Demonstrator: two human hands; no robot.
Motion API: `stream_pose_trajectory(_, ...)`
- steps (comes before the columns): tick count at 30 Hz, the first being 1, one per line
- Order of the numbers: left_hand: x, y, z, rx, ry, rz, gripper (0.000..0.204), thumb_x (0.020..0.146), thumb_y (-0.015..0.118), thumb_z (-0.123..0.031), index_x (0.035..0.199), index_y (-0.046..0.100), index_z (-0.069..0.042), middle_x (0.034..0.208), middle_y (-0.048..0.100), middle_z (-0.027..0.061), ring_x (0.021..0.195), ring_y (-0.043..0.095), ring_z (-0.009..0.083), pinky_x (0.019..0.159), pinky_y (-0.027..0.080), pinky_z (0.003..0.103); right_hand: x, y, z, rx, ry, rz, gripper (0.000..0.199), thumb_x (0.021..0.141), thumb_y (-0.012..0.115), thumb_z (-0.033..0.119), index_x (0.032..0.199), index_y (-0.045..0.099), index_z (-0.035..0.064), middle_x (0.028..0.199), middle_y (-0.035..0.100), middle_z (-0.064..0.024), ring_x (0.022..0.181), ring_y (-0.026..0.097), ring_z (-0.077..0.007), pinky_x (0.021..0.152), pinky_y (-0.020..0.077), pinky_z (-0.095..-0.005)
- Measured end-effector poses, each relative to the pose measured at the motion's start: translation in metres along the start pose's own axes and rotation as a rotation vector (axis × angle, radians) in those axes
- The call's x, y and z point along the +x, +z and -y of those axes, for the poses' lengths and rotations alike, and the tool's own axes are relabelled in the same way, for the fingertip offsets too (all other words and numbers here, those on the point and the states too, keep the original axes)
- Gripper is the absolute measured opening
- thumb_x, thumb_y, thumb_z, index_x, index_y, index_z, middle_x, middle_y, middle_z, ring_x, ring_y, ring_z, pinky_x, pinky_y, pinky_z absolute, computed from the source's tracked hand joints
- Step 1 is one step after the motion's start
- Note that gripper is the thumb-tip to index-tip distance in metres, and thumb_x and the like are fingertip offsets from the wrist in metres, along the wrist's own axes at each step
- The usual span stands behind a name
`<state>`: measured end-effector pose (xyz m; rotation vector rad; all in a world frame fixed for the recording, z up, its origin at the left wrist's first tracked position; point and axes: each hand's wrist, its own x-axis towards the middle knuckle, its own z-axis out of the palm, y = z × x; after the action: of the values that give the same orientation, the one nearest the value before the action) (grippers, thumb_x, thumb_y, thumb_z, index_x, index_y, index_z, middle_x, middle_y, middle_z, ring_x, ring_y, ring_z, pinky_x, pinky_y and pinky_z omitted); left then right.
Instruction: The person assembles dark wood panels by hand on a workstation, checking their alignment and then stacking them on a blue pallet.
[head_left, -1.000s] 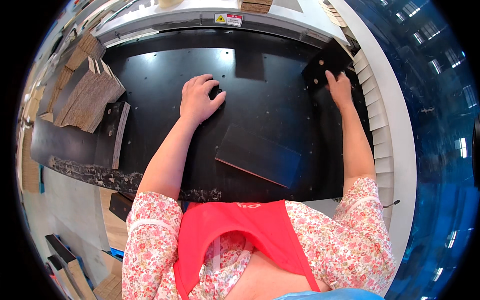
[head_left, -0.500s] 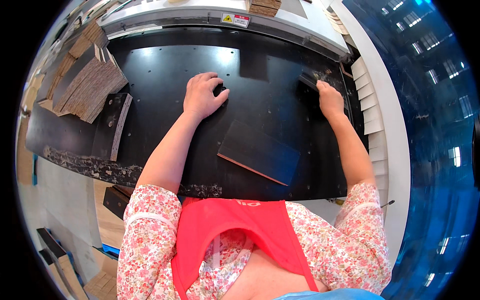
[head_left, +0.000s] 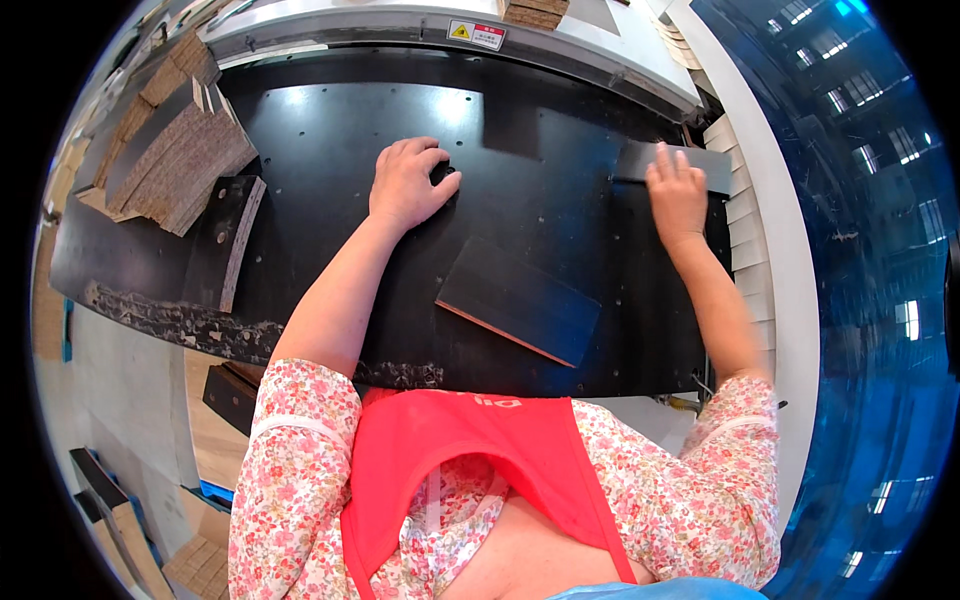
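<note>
My left hand [head_left: 405, 188] rests on the black work table [head_left: 340, 130], fingers curved and thumb apart. A small dark thing [head_left: 441, 172] shows between thumb and fingers, its kind mostly hidden. At the far right, my right hand [head_left: 678, 198] lies over a dark flat board [head_left: 712, 166], fingers stretched and slightly blurred. That board reaches past the table's right edge. Between my forearms, nearer to me, a dark rectangular board [head_left: 520, 303] with a brown edge lies slanted on the table, touched by neither hand.
On the left are a stack of brown-edged boards [head_left: 180, 165] and a dark drilled board [head_left: 225, 240]. A white machine beam [head_left: 350, 30] with a warning label crosses the back. White overlapping strips [head_left: 742, 215] line the right side, beside a blue shiny surface [head_left: 870, 250].
My right hand has moved slightly right, its fingers now stretched over the board. The board's grey face now shows beyond the table's right edge. My left hand has hardly moved.
</note>
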<state>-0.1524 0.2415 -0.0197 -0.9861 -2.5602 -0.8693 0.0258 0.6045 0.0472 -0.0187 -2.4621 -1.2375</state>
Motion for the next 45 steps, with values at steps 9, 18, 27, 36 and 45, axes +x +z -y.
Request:
stream_pose_trajectory(9, 0.003, -0.002, -0.002, -0.046, -0.027, 0.003, 0.040, 0.084, 0.070, -0.036, 0.115, 0.070, -0.011, 0.132, 0.060, 0.0084, 0.129, 0.050, 0.0282, 0.113, 0.035, 0.043, 0.033, -0.023, -0.017, 0.417, 0.150, 0.306, 0.023, 0.087, 0.065, 0.012, 0.110, 0.069, 0.0102, 0.113, 0.068, -0.0081, 0.102, 0.067, -0.0262, 0.081, 0.0492, -0.0412)
stream_pose_trajectory(18, 0.006, -0.053, -0.051, 0.152, 0.391, -0.156, 0.091, 0.067, 0.086, -0.042, 0.144, 0.043, -0.018, 0.151, 0.038, 0.0115, 0.140, 0.034, 0.0356, 0.116, 0.025, 0.054, 0.091, -0.077, 0.019, 1.359, -0.033, 0.125, 0.038, 0.090, 0.064, 0.004, 0.127, 0.058, -0.0033, 0.108, 0.066, -0.0211, 0.103, 0.062, -0.0383, 0.091, 0.0481, -0.0359)
stream_pose_trajectory(27, -0.022, -0.090, -0.051, 0.454, 0.452, -0.173, 0.089, 0.064, 0.085, -0.032, 0.143, 0.046, -0.021, 0.131, 0.051, 0.0040, 0.128, 0.046, 0.0239, 0.119, 0.022, 0.051, 0.145, -0.137, 0.055, 1.638, -0.239, -0.005, 0.033, 0.092, 0.058, -0.007, 0.125, 0.059, -0.0045, 0.115, 0.064, -0.0107, 0.107, 0.062, -0.0207, 0.098, 0.0460, -0.0289)
stream_pose_trajectory(36, -0.137, -0.199, 0.049, 0.381, -0.453, -0.326, 0.088, 0.064, 0.087, -0.032, 0.140, 0.052, -0.005, 0.136, 0.056, 0.0187, 0.126, 0.051, 0.0357, 0.110, 0.038, 0.043, 0.093, -0.040, 0.061, 1.770, 0.279, 0.029, 0.030, 0.100, 0.058, 0.008, 0.129, 0.060, -0.0013, 0.120, 0.066, -0.0081, 0.104, 0.065, -0.0144, 0.093, 0.0491, -0.0282)
stream_pose_trajectory(45, -0.169, -0.227, 0.118, 0.210, -0.874, -0.179, 0.097, 0.062, 0.085, -0.047, 0.145, 0.050, -0.009, 0.144, 0.052, 0.0150, 0.135, 0.045, 0.0335, 0.114, 0.036, 0.043, 0.043, -0.002, 0.103, 1.967, 0.407, 0.189, 0.026, 0.100, 0.060, 0.008, 0.122, 0.064, -0.0053, 0.113, 0.069, -0.0071, 0.101, 0.064, -0.0139, 0.094, 0.0486, -0.0274)
